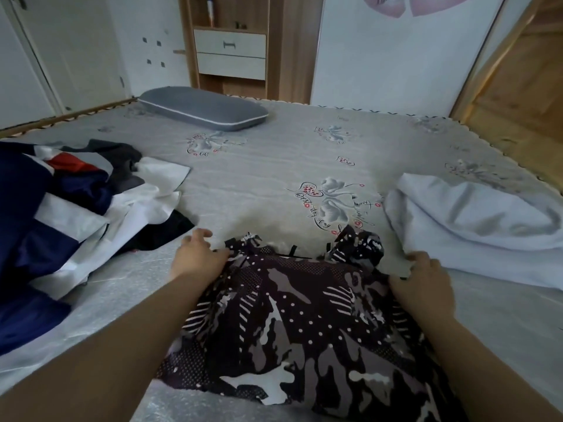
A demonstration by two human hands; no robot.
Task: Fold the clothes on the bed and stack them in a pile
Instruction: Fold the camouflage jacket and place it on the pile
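**Q:** what's the headcam showing right now?

**Me:** Both hands are on the dark camo-print garment (298,324), which is spread out on the bed (274,166) right in front of me, near edge, dead centre. Left hand (195,257) has the far left corner of it. The thumb side looks pinched onto the fabric edge while the other fingers stick out loosely over the sheet. Right hand (423,278) has its fingers curled round the far right edge of the same garment, knuckles up, so that one's clearly clamped on the cloth.

**Q:** and the rest of the laundry?

**Me:** There's a messy heap of unfolded clothes (61,208) on the left side of the bed: navy, white, a bit of red, something dark grey and a black piece poking out toward my left hand. Close to it, but not touching as far as I can tell. On the right, just beside my right hand, there's a rumpled white garment (475,211). Can't tell if it's folded. Grey pillow (201,108) sits at the far edge of the bed, well away from everything, with a wooden shelf unit with drawers (231,53) behind it.
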